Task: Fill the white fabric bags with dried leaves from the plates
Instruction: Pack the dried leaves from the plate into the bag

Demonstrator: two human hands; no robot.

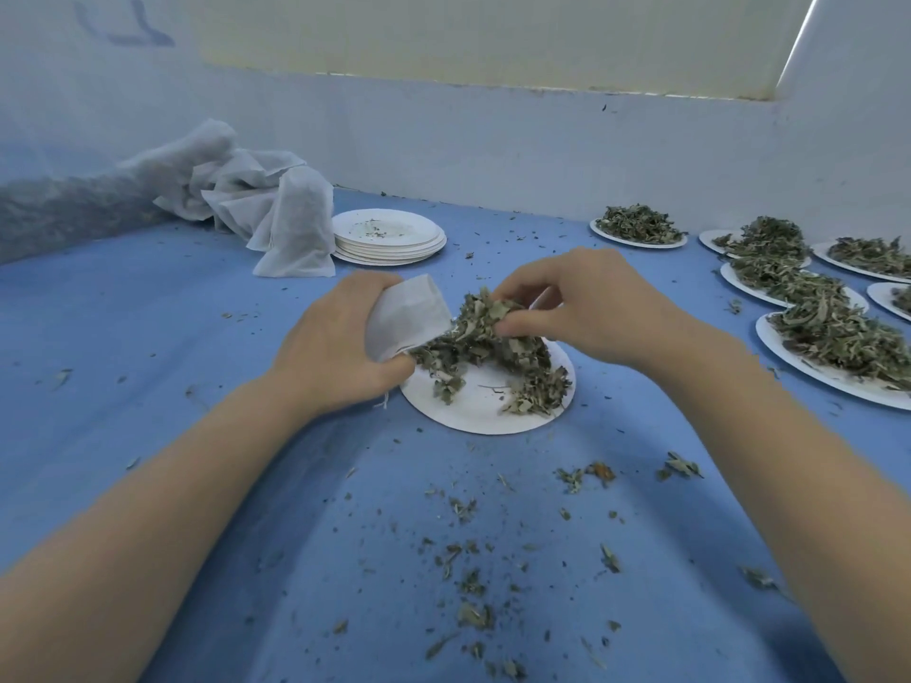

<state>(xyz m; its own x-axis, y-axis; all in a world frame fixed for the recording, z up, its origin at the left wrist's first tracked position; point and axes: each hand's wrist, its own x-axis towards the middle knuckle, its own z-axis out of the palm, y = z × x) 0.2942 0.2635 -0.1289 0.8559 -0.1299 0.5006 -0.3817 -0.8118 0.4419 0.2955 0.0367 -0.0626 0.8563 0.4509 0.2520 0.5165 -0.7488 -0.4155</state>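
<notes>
Our left hand [340,337] grips the white bag [406,315], its mouth facing three o'clock over the plate [473,411]. Our right hand [577,308] pinches a clump of dried leaves [480,327] just beside that mouth; we judge a short push toward nine o'clock feeds them in.

A plate [485,411] lies centre, empty plates [389,236] behind left beside bags [266,209], heaped plates [813,347] right.

No readable text, label, brand or number on any plate, bag or cloth
</notes>
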